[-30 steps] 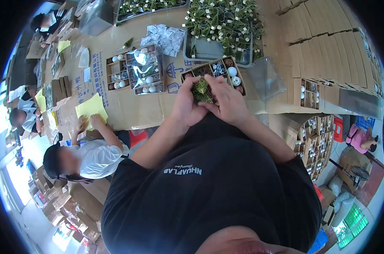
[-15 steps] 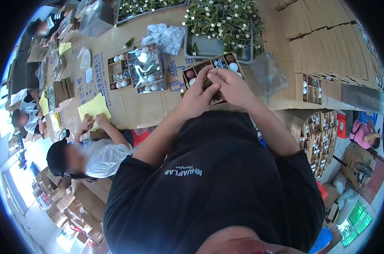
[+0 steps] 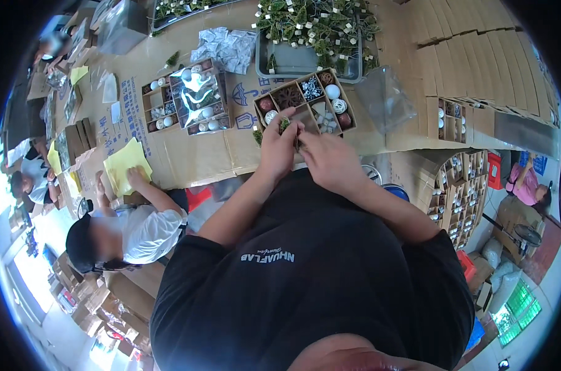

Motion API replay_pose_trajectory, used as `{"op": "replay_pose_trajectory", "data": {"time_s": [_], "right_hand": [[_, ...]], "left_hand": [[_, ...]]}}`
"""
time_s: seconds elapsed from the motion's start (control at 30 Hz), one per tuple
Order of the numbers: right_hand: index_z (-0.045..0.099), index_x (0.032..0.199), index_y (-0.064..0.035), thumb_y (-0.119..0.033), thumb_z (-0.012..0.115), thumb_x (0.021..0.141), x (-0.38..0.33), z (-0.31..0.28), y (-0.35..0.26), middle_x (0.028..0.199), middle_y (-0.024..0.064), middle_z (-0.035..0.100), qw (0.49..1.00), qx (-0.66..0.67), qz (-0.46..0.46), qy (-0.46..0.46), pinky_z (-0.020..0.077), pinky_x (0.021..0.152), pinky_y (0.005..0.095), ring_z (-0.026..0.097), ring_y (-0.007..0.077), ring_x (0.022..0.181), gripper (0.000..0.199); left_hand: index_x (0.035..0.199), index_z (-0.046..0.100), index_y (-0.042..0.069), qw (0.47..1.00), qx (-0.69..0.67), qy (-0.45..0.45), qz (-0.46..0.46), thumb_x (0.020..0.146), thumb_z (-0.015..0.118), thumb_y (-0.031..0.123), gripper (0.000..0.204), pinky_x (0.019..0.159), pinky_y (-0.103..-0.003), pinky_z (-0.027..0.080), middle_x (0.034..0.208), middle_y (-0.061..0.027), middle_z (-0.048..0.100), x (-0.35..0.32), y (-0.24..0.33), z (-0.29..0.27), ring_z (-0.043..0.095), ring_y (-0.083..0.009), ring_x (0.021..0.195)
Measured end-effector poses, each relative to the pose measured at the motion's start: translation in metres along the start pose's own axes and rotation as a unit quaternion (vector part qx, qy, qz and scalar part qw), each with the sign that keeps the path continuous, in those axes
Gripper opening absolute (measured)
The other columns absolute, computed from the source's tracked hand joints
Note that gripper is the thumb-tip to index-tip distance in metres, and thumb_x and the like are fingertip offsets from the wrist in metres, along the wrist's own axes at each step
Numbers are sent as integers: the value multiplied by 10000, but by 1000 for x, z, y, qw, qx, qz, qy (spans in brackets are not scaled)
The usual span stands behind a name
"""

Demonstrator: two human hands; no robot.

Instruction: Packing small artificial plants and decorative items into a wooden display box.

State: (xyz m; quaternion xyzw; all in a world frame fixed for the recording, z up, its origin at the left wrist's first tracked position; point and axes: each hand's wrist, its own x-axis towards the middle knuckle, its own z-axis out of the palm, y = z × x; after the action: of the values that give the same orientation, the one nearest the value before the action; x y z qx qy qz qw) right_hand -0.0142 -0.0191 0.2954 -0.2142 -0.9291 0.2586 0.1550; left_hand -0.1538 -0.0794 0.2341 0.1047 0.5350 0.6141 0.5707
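Note:
A divided cardboard box (image 3: 305,116) lies in front of me, with balls, brown star-like pieces and white pieces in its compartments. Over its near side, my left hand (image 3: 277,148) is closed on a small green artificial tree (image 3: 285,125), its index finger stretched along the box. My right hand (image 3: 333,159) meets the left one at the fingertips, its thumb and forefinger pinched together at the little tree. What the right fingers grip, if anything, is too small and covered to make out. Another bit of green (image 3: 257,136) shows at the box's left corner.
Beyond the box stands a grey tray (image 3: 293,59) heaped with small green trees. Left of it are crumpled paper (image 3: 225,51) and a filled box under clear plastic (image 3: 200,99). A clear lid (image 3: 385,102) lies at right. A co-worker (image 3: 138,232) handles yellow paper (image 3: 127,166).
Both hands have drawn nearer to me and away from the box's middle, uncovering more compartments. The small tree now shows between my fingers. The view has shifted slightly.

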Motion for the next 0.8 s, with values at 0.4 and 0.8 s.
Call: {"op": "replay_pose_trajectory", "data": {"time_s": [0.4,0.8], "right_hand": [[584,1000,10,-127,523,916,38,-3,56,697,50,608,787,426,380,-232,442,449,254,545,109,493,171],[641,880,-24,-93,594,794,98,33,114,823,173,663,928,102,46,-357,492,671,424,636,346,765,120]], "left_hand": [[1464,8,-84,736,581,-66,341,808,564,6,865,910,-405,449,1178,-242,477,-2,-10,16,526,-383,1036],[1405,311,-59,660,661,37,355,819,568,163,677,1051,-487,329,1340,-277,379,-31,-33,29,410,-404,1234]]}}
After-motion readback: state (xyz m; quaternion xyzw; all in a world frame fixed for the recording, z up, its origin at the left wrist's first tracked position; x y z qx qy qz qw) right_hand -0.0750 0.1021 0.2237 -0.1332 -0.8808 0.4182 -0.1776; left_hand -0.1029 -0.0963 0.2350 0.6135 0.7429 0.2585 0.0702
